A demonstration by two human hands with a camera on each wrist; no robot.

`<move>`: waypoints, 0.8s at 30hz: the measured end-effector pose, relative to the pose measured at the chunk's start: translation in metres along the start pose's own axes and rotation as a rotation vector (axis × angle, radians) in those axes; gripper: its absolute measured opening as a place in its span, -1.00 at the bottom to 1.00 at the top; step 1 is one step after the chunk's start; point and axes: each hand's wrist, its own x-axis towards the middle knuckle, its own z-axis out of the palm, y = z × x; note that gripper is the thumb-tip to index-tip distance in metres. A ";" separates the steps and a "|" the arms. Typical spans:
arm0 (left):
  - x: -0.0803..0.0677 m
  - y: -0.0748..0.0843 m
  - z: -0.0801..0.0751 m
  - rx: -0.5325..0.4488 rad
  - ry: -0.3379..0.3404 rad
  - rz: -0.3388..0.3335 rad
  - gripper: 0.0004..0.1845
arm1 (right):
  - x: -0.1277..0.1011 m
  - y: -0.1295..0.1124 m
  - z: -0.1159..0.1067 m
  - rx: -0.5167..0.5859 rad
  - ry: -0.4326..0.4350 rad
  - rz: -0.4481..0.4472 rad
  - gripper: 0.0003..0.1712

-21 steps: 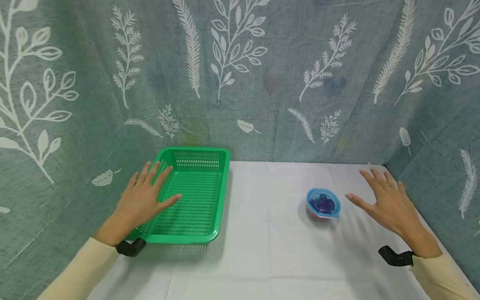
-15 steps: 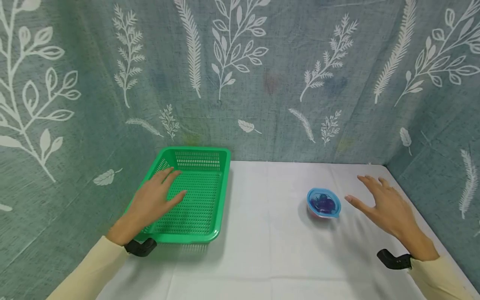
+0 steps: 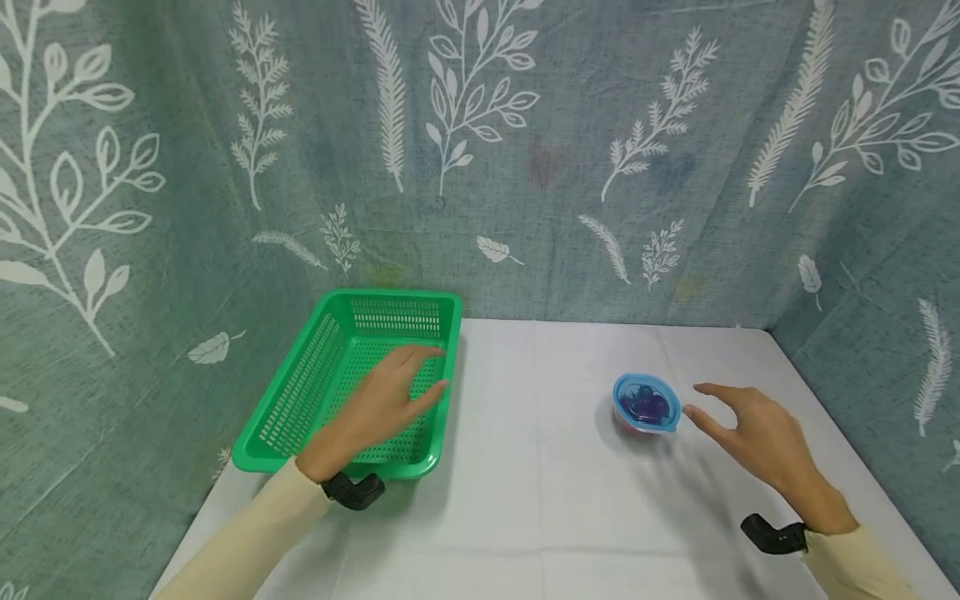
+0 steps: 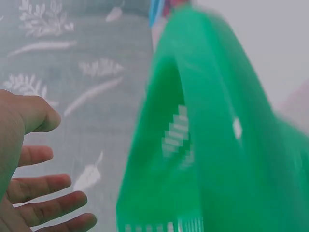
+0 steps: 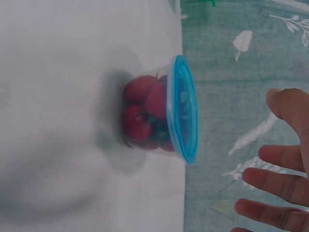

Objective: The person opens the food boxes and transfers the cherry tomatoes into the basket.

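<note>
left hand (image 3: 381,403) spread over the green basket (image 3: 296,402), right hand (image 3: 763,435) spread just beside the blue-lidded tub (image 3: 647,405)

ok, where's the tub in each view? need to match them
Head: tub, right of centre.
Left wrist: probably the cut-off blue-and-red sliver at the top edge, by the basket's tip.
Right wrist: tub near centre, sideways in frame.
Shared landmark: leaf-print cloth.
</note>
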 end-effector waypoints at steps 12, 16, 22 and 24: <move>0.023 0.053 0.045 -0.122 -0.061 0.099 -0.59 | -0.006 -0.005 0.023 0.023 -0.017 -0.047 -0.50; 0.028 0.067 0.062 -0.160 -0.091 0.099 -0.58 | -0.007 -0.006 0.029 0.016 -0.012 -0.069 -0.51; 0.034 0.086 0.085 -0.192 -0.131 0.117 -0.58 | -0.008 -0.006 0.037 0.018 -0.005 -0.091 -0.51; 0.036 0.090 0.093 -0.183 -0.138 0.125 -0.57 | -0.008 -0.005 0.039 0.020 0.016 -0.105 -0.52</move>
